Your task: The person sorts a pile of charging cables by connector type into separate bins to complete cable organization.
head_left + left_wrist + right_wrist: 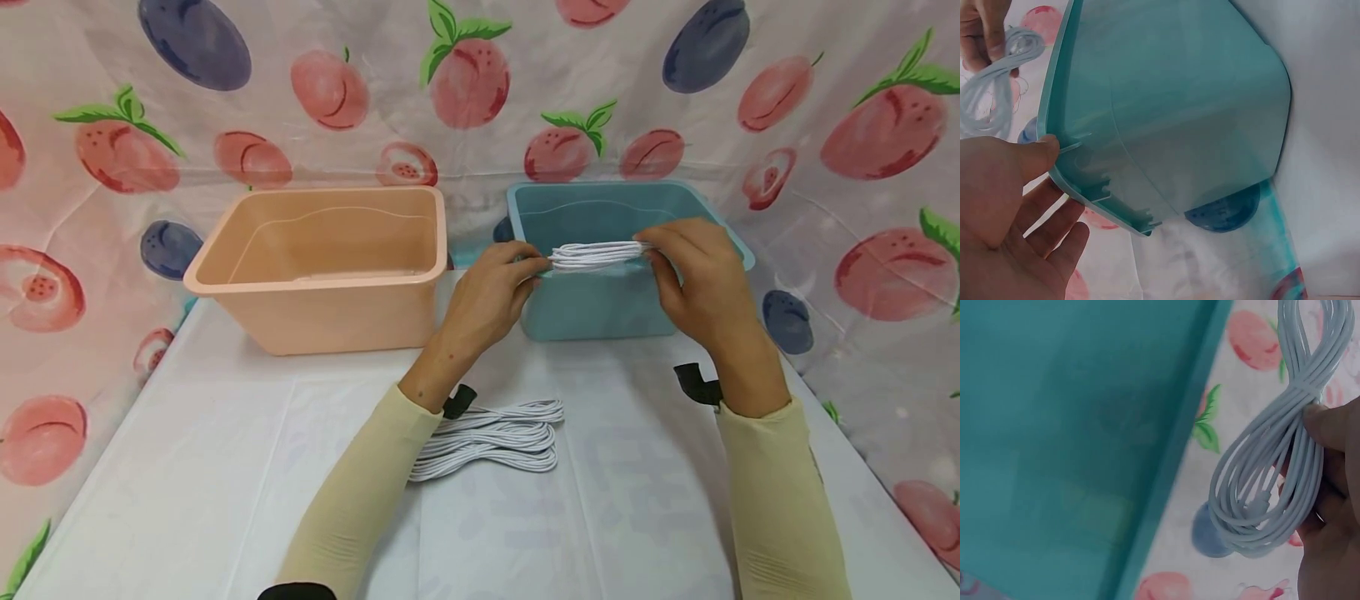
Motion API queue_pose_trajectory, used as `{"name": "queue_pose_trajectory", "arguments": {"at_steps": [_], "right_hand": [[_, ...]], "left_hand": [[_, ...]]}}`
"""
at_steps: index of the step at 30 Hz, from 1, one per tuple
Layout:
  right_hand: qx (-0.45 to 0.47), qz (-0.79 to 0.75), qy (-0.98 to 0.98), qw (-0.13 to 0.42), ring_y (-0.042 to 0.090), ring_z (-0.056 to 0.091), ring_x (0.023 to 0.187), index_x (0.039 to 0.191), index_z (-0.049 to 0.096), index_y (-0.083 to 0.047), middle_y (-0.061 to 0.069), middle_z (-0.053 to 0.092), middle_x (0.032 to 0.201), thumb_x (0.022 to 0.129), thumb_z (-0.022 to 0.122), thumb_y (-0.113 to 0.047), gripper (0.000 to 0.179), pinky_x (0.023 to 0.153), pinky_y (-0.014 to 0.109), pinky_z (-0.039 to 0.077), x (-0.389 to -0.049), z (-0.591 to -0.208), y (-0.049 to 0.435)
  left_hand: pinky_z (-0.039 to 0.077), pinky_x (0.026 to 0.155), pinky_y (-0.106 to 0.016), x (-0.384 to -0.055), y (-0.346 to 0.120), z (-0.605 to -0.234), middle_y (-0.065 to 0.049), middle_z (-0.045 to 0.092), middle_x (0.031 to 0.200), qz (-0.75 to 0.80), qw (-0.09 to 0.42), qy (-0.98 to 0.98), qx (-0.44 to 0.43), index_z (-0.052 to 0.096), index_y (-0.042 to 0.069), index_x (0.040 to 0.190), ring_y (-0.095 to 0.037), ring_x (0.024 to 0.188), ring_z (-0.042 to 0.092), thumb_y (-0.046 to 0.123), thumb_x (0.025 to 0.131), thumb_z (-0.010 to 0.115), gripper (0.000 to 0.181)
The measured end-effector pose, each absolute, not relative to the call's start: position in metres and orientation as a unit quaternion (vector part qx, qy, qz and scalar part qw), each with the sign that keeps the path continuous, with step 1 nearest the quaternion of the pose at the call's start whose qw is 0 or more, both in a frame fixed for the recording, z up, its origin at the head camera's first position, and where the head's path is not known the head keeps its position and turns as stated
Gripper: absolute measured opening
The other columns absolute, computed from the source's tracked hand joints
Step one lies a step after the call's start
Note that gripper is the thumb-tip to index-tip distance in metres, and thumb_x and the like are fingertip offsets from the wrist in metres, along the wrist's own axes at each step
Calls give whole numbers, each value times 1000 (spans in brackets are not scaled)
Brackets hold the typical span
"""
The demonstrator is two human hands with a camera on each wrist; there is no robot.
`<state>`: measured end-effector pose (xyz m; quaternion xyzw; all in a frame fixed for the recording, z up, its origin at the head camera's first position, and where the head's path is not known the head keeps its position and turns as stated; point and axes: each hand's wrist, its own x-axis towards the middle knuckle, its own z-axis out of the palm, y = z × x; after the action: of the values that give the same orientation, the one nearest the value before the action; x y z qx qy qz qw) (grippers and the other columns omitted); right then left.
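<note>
A looped white cable bundle (600,254), narrowed by a tie near its middle, is held up in front of the blue bin (592,308). My right hand (693,275) pinches it near its right end; the right wrist view shows the thumb beside the tie (1305,387) and a small white connector (1260,504) among the loops. My left hand (491,287) has its fingertips right at the bundle's left end. In the left wrist view its thumb and fingers are spread apart and overlap the bin's rim (1054,94), and that end of the bundle is hidden behind the hand.
More white cable bundles (498,442) lie side by side on the white-covered table (225,467), partly hidden by the left forearm. An orange bin (345,321) stands left of the blue one. Behind both hangs a fruit-print cloth (375,50).
</note>
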<state>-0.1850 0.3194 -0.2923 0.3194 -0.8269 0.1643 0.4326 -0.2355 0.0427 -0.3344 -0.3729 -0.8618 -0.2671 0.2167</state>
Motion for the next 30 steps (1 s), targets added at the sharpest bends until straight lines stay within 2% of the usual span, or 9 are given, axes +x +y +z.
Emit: {"name": "queue_pose_trajectory", "arguments": {"at_steps": [5,22,30], "right_hand": [[283,190,-829,443,44,65,95,109,77,7,22,74,101,95,69,12,17,89,56,48,-194,-302,325],[246,183,-874,377,39,64,96,111,75,5,20,74,102,97,68,11,17,92,54,49,-209,-324,341],[260,196,-871,368,40,62,95,111,72,4,21,73,103,92,74,12,20,93,57,47,-209,-324,343]], "left_hand": [[50,109,-31,-236,43,-334,-1,67,134,-267,214,-863,-373,79,16,128,-22,132,57,16,107,66,24],[48,111,-31,-236,43,-334,-2,67,134,-266,212,-862,-375,78,16,129,-22,132,57,17,107,66,25],[49,110,-32,-236,43,-335,-3,67,134,-268,213,-860,-378,78,15,128,-23,132,57,16,107,66,25]]}}
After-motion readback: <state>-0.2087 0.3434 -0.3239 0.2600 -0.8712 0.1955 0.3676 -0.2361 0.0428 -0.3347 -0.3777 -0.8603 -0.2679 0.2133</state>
